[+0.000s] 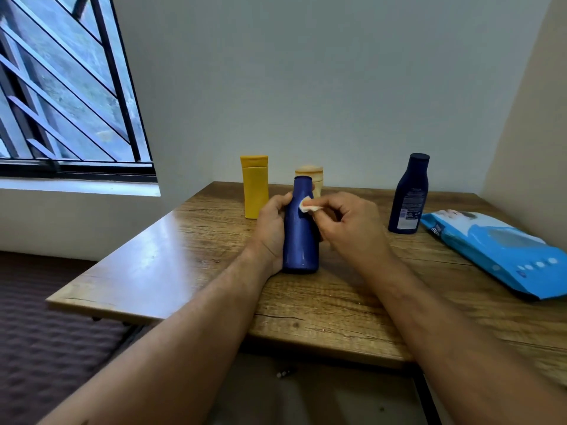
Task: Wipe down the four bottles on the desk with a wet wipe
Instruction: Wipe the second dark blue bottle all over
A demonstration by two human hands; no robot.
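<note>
Your left hand [271,231] grips the upright matte blue bottle [300,228] on the wood-grain desk [190,256]; your right hand [352,225] pinches a small folded white wipe [308,207] against its neck. Right — blue wipes pack [503,253], lettering unreadable. Behind — dark navy bottle [408,194], label print too small; yellow tube bottle [254,185]; tan capped bottle [310,177].

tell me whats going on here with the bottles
A person is cleaning bottles on a wooden desk. The left hand grips a blue bottle standing upright, while the right hand pinches a small folded wet wipe against its neck. A yellow bottle, a beige bottle partly hidden behind, and a dark navy bottle stand untouched. A blue pack of wipes lies at the right.
</note>
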